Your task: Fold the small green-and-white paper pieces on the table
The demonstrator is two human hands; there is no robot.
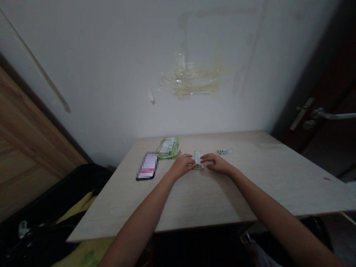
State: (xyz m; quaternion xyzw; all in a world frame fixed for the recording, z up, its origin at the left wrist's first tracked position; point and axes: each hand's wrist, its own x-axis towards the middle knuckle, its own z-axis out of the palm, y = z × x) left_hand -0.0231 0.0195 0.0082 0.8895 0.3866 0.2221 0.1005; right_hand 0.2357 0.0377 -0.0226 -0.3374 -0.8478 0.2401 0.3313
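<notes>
A small white and green packet (198, 155) lies on the table between my two hands. My left hand (182, 165) is at its left side, thumb and fingers bent together at the lower left edge, seemingly gripping it. From the right, my right hand (218, 163) reaches to the packet with its fingertips at the edge. The right thumb stays apart from those fingers, so that hand looks open. A pale flap or fold shows near the packet's lower part, too small to make out well.
Left of my hands, several green and white packets (168, 147) lie stacked by the wall. A phone (148, 165) with a lit, blurred screen is nearer the left edge. One small green and silver packet piece (224, 151) lies to the right on the pale wooden table (278, 174).
</notes>
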